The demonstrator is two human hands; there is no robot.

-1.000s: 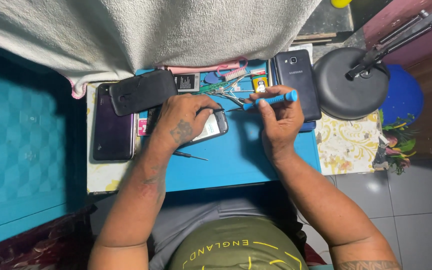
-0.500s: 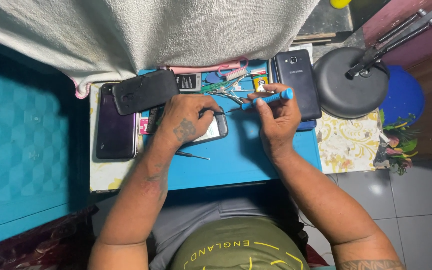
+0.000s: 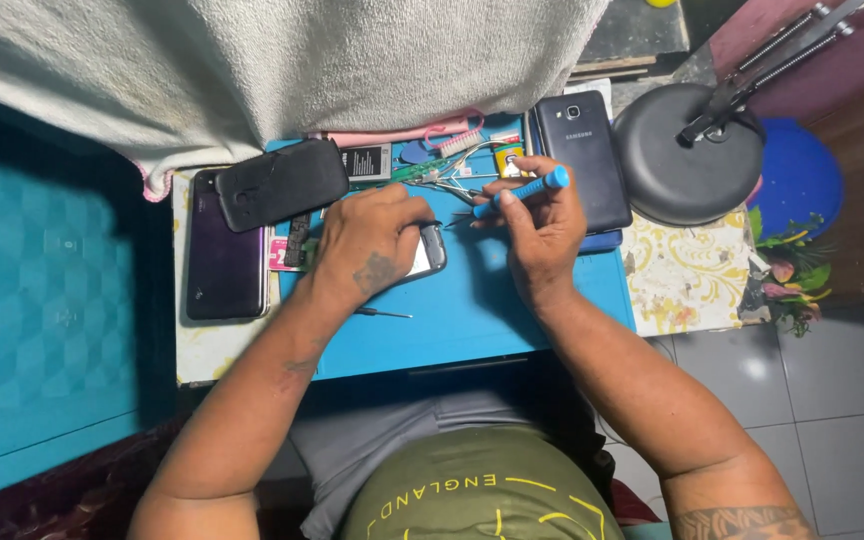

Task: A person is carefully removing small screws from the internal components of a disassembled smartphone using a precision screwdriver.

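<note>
Under the left hand (image 3: 370,247), a phone (image 3: 428,252)

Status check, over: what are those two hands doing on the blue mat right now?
Left hand pinning the small phone flat. Right hand gripping blue screwdriver, tip at the phone's edge. Tweezers and spare driver lie close by, not blocking.

place: phone-repair bench | signs: dismantled phones (image 3: 580,160), blue screwdriver (image 3: 524,190), tweezers (image 3: 452,185), blue work mat (image 3: 482,310)

A single head-worn camera looks almost straight down, fairly near, onto the blue mat (image 3: 482,310), which sits mid-frame.
</note>
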